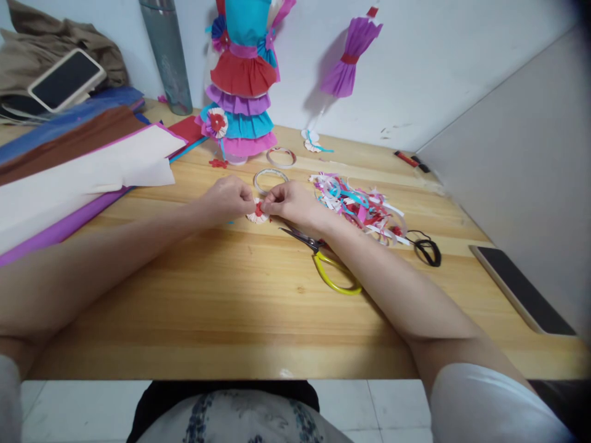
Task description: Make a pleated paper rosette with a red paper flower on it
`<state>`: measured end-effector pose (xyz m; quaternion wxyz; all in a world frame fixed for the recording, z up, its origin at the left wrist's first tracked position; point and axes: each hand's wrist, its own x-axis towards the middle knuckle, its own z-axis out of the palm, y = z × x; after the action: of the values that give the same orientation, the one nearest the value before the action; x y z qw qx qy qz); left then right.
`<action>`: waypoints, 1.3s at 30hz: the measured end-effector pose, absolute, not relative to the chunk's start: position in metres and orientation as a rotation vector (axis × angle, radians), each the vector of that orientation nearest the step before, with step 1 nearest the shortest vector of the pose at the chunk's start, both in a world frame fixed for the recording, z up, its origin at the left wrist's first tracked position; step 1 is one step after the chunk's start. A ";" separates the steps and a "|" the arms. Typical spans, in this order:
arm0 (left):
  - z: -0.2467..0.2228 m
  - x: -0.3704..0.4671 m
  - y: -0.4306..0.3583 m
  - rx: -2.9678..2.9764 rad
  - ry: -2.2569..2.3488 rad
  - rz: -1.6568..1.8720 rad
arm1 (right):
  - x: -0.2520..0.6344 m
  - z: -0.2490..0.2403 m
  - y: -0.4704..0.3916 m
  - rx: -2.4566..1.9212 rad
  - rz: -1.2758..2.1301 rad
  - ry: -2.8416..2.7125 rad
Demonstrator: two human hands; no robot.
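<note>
On pale wooden tabletop, pinching with left hand at the left edge of a round rosette, without clear long axis; centred between both hands, equally near; pinching with right hand at its right side, beside left-pointing scissors.

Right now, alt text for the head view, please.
Left hand and right hand pinch a small white-and-red paper rosette above a wooden table. Yellow-handled scissors lie by the right forearm, with colorful paper scraps beyond. Behind stand a tiered paper dress and a bottle; layered paper sheets lie at left.
</note>
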<state>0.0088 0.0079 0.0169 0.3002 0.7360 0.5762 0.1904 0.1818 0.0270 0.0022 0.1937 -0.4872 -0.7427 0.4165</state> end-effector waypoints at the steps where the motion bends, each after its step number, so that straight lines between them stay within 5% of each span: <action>1: 0.016 0.009 0.008 1.973 1.533 0.500 | 0.181 0.001 0.027 -1.366 1.146 -2.093; 39: 0.006 0.007 0.016 1.924 1.561 0.572 | 0.184 -0.010 0.039 -1.165 1.031 -2.207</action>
<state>0.0066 0.0156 0.0061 0.2949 0.7230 0.5865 0.2151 0.1843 0.0394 -0.0098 0.2190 -0.4209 -0.7975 0.3726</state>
